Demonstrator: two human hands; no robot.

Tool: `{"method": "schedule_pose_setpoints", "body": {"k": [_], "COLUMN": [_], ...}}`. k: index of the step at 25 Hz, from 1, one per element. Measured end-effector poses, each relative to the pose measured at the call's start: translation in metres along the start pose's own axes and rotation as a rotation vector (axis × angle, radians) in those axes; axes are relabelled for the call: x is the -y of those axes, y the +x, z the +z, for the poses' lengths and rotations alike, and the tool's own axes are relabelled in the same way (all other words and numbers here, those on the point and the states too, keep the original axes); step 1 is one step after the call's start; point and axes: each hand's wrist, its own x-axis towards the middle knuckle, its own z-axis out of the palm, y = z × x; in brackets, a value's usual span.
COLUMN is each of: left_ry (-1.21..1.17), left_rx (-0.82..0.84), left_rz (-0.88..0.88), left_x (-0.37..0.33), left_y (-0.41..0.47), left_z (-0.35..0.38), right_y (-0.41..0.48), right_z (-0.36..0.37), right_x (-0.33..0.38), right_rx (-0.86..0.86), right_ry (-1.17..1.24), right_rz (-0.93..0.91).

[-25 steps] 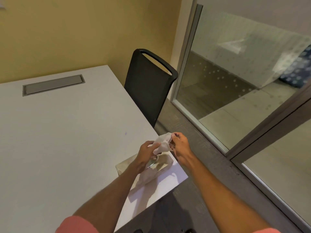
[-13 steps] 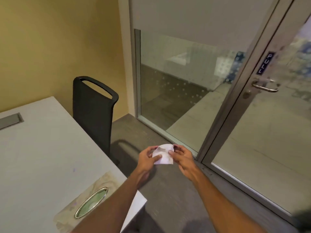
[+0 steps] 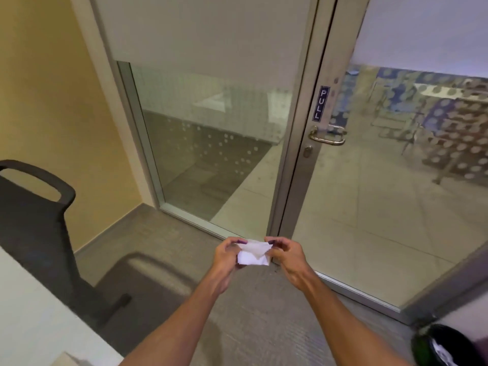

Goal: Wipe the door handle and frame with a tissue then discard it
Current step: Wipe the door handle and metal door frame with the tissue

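**Tissue in hand, door now square ahead**

Since a second ago I've swung off the table; the door has come into full view. My left hand (image 3: 227,256) and right hand (image 3: 284,253) both pinch the tissue (image 3: 253,254), fingertips closed on its top corners, folding it at six o'clock. The door handle (image 3: 327,135) sits at one o'clock, well apart, on the frame (image 3: 303,128). Nothing wiped yet, I judge. A dark bin (image 3: 449,347) waits at four o'clock.
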Motion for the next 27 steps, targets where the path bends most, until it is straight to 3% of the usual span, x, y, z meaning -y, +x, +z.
{"method": "schedule_pose_setpoints", "body": {"k": [6, 11, 15, 22, 27], "left_ry": [0.007, 0.147, 0.199, 0.215, 0.176], "left_rx": [0.072, 0.216, 0.349, 0.541, 0.532], "left_rz": [-0.085, 0.021, 0.029, 0.098, 0.149], "left_x": [-0.021, -0.045, -0.075, -0.126, -0.152], "left_y": [0.062, 0.136, 0.192, 0.264, 0.303], "left_z": [0.041, 0.062, 0.074, 0.102, 0.128], "right_y": [0.047, 0.109, 0.161, 0.23, 0.268], "right_z": [-0.036, -0.045, -0.041, -0.026, -0.03], "right_x": [0.013, 0.035, 0.058, 0.089, 0.109], "right_rx": [-0.03, -0.054, -0.167, -0.199, -0.271], "right_ry": [-0.002, -0.009, -0.053, 0.092, 0.226], "right_rz": [0.012, 0.004, -0.006, 0.045, 0.01]}}
